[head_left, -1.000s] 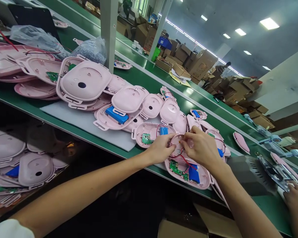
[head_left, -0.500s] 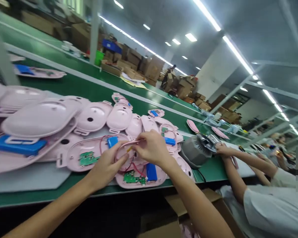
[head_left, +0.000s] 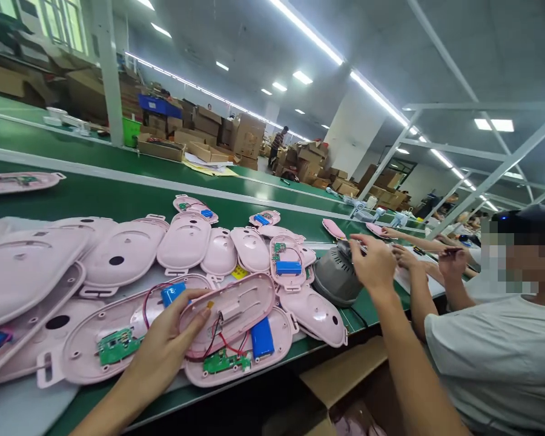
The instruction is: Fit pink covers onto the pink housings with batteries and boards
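Observation:
My left hand [head_left: 168, 330] grips the end of a pink plastic shell half [head_left: 247, 300], its hollow inner side facing up. A small yellow piece [head_left: 210, 305] sits by my thumb. Red and black wires run from this half to the lower pink shell [head_left: 277, 357] beneath it, which carries a green circuit board [head_left: 224, 361] and a blue battery [head_left: 262, 338]. Out to the right, my right hand [head_left: 375, 263] is at the top of a grey rounded machine [head_left: 336, 278], fingers bent together in a pinch. Whatever lies between those fingertips is too small to make out.
Pink shells [head_left: 122, 254] are heaped along the left and middle of the green bench [head_left: 140, 203]. A co-worker in a white shirt [head_left: 490, 351] works close on the right. An open cardboard box [head_left: 340, 375] stands below the bench edge.
My right hand has left the pink shell half and moved right to the grey machine. My left hand still holds the half, now lying more open to view. The camera has turned right.

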### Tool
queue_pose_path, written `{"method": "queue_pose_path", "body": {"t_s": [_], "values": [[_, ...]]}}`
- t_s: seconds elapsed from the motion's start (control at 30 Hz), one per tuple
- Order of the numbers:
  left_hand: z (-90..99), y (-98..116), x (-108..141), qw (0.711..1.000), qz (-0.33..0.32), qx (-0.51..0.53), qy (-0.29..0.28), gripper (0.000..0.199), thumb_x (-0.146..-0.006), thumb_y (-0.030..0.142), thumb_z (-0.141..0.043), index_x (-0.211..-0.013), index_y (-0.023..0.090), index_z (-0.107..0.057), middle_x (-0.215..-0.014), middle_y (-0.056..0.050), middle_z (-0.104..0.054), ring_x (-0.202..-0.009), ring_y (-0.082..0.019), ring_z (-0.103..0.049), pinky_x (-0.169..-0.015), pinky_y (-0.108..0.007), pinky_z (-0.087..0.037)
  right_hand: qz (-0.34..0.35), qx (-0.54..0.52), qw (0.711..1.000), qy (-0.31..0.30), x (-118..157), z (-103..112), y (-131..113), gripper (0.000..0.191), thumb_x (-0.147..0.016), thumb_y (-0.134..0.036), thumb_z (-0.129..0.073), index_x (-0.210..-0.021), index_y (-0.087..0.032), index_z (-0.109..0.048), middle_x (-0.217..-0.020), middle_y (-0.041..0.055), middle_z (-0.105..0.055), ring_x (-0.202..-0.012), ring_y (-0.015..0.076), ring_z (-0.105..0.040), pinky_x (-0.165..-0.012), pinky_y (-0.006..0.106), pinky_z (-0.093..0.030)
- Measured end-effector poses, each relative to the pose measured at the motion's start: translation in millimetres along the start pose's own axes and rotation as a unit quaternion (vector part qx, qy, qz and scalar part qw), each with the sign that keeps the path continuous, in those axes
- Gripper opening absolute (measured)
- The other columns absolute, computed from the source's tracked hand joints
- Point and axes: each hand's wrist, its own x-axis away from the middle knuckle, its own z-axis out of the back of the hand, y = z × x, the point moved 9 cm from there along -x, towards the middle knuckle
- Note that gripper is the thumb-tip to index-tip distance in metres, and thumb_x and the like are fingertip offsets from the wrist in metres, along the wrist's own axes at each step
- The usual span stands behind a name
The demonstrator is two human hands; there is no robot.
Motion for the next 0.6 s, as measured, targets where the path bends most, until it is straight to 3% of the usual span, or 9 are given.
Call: {"method": "queue_pose_path", "body": {"t_s": [0.07,0.13,0.2,0.33,0.4,0.5,0.6], "values": [[-2.5,3.3,1.7,1.000,-0.016,-0.002,-0.003,0.044,-0.082,0.057,-0.054,-0.115,0.028,-0.051,-0.118,0.000,-0.057,-0.117,-0.024,-0.050,-0.106,-0.034,-0.037,-0.030,0.088,0.993,-0.077,-4.6,-20.8,46.4,0.036,-0.091,-0.036,-0.043,-0.100,-0.016,-0.072,-0.090,0.0129,-0.067,-0.087,0.0263,-0.059,-0.070,0.035,-0.038],[-7.0,8.3,5.2,0.999,-0.043,-0.003,-0.019,0.041,-0.086,0.051,-0.050,-0.118,0.026,-0.050,-0.123,-0.002,-0.055,-0.121,-0.024,-0.047,-0.110,-0.036,-0.032,-0.011,0.115,0.985,-0.125,-2.0,-36.1,63.8,0.039,-0.091,-0.037,-0.043,-0.093,-0.015,-0.075,-0.084,0.0148,-0.067,-0.087,0.0288,-0.059,-0.069,0.036,-0.036],[-10.4,12.1,9.5,0.997,-0.067,0.011,-0.038,0.038,-0.090,0.044,-0.047,-0.122,0.024,-0.047,-0.128,-0.004,-0.052,-0.125,-0.022,-0.044,-0.114,-0.036,-0.028,0.031,0.126,0.985,-0.115,2.6,-36.9,60.9,0.040,-0.091,-0.038,-0.044,-0.091,-0.013,-0.075,-0.094,0.0157,-0.067,-0.093,0.0305,-0.057,-0.074,0.038,-0.036],[-9.8,13.3,15.7,0.996,-0.071,0.027,-0.047,0.039,-0.089,0.034,-0.047,-0.127,0.025,-0.045,-0.132,-0.003,-0.050,-0.129,-0.020,-0.042,-0.115,-0.036,-0.029,0.043,0.105,0.994,0.000,8.5,-11.2,54.2,0.040,-0.092,-0.038,-0.045,-0.101,-0.010,-0.073,-0.108,0.0164,-0.066,-0.095,0.0293,-0.057,-0.075,0.039,-0.034],[-9.5,15.0,16.3,0.996,-0.065,0.028,-0.046,0.042,-0.087,0.031,-0.048,-0.128,0.023,-0.045,-0.134,-0.004,-0.049,-0.130,-0.021,-0.041,-0.117,-0.038,-0.028,0.036,0.095,0.995,-0.003,9.1,-14.0,57.3,0.040,-0.092,-0.037,-0.044,-0.096,-0.010,-0.074,-0.105,0.0174,-0.067,-0.092,0.0299,-0.056,-0.073,0.041,-0.033],[-10.0,20.3,14.0,0.996,-0.064,0.044,-0.039,0.043,-0.085,0.030,-0.050,-0.127,0.022,-0.047,-0.136,-0.004,-0.049,-0.129,-0.021,-0.041,-0.117,-0.037,-0.027,0.047,0.116,0.990,-0.067,8.0,-35.2,61.4,0.043,-0.092,-0.040,-0.043,-0.085,-0.012,-0.075,-0.108,0.0168,-0.065,-0.094,0.0323,-0.054,-0.073,0.042,-0.033],[-8.8,20.7,8.5,0.998,-0.044,0.047,-0.018,0.043,-0.085,0.042,-0.054,-0.123,0.023,-0.051,-0.129,-0.002,-0.055,-0.124,-0.021,-0.046,-0.112,-0.034,-0.032,0.026,0.108,0.994,0.001,5.7,-20.8,63.1,0.044,-0.091,-0.043,-0.042,-0.091,-0.013,-0.074,-0.107,0.0145,-0.064,-0.095,0.0309,-0.054,-0.076,0.040,-0.036]]}}
